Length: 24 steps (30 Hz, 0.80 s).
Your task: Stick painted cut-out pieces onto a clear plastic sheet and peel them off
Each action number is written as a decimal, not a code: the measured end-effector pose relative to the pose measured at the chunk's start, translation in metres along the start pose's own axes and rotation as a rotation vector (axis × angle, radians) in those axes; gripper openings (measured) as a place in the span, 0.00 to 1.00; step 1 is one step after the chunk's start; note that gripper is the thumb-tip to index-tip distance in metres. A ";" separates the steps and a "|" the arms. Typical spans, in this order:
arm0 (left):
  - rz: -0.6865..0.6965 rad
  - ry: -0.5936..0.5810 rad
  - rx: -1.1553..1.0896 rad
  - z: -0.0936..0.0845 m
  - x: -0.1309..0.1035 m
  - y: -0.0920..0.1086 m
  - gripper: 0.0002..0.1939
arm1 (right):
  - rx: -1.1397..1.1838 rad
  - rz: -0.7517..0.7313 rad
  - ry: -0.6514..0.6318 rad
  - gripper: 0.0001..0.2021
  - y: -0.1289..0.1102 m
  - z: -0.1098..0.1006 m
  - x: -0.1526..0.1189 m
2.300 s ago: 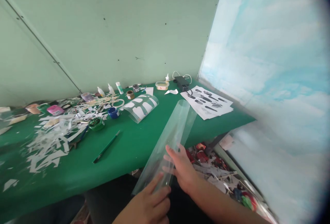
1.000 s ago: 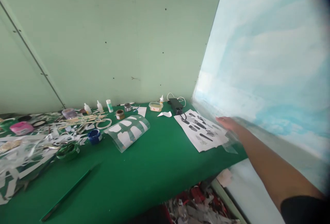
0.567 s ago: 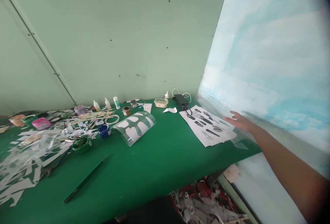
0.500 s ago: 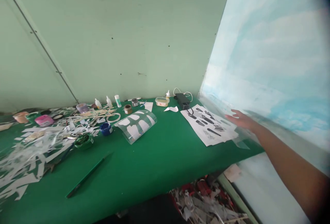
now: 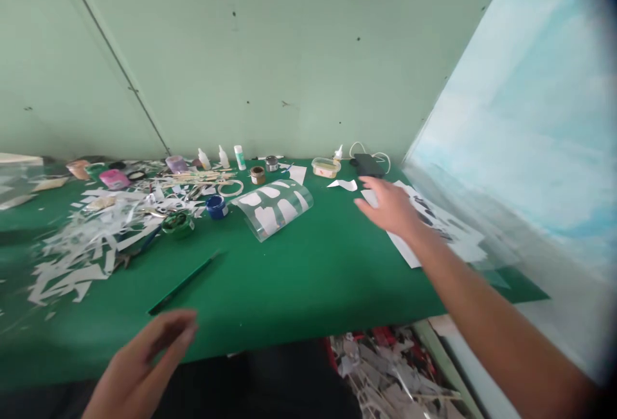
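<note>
My right hand [image 5: 389,208] reaches over the left part of a printed paper sheet [image 5: 407,252] with dark shapes, its fingers spread and nothing held. In front of it a curled clear plastic sheet [image 5: 274,210] bearing white paper cutouts lies on the green table [image 5: 308,284]. Low on the left, my left hand [image 5: 139,364] hovers at the table's front edge, slightly blurred, thumb apart from the bent fingers and nothing between them. Just beyond it lies a green paintbrush [image 5: 183,284].
Paper scraps [image 5: 72,271] spread over the left side, with an open green paint jar [image 5: 177,225] and a blue paint jar [image 5: 216,207]. Along the back stand a glue stick [image 5: 240,157], a plastic tub [image 5: 326,168] and a black box [image 5: 369,165]. Below the edge is a scrap-filled bin [image 5: 385,367].
My right hand has moved left from the painted wall side to above the printed sheet. My left hand has come into view at the lower left. The camera view has shifted.
</note>
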<state>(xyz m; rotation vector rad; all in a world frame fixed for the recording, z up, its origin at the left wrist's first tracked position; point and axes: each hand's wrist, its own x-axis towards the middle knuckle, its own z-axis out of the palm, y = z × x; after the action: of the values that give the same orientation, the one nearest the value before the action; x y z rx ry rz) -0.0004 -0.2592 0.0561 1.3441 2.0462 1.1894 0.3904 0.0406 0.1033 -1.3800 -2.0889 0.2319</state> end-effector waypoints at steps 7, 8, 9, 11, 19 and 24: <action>-0.201 -0.037 -0.365 0.083 0.130 0.057 0.23 | 0.550 0.213 -0.103 0.34 -0.084 0.121 0.071; -0.206 -0.027 -0.391 0.093 0.140 0.060 0.22 | 0.575 0.218 -0.109 0.31 -0.086 0.126 0.073; -0.208 -0.019 -0.415 0.101 0.145 0.061 0.21 | 0.595 0.217 -0.109 0.28 -0.086 0.128 0.072; -0.137 0.020 -0.419 0.113 0.146 0.062 0.20 | 0.611 0.201 -0.086 0.23 -0.085 0.126 0.060; 1.095 -0.109 0.326 0.111 0.118 0.068 0.13 | 0.792 0.413 0.054 0.25 -0.038 0.101 -0.013; 1.125 -0.128 0.500 0.117 0.107 0.061 0.07 | 0.920 0.576 -0.028 0.42 -0.017 0.082 -0.058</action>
<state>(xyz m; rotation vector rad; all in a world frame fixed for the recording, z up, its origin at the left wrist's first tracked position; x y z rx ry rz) 0.0683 -0.1035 0.0534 2.9251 1.4757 0.8774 0.3456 -0.0023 0.0234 -1.2998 -1.2300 1.2625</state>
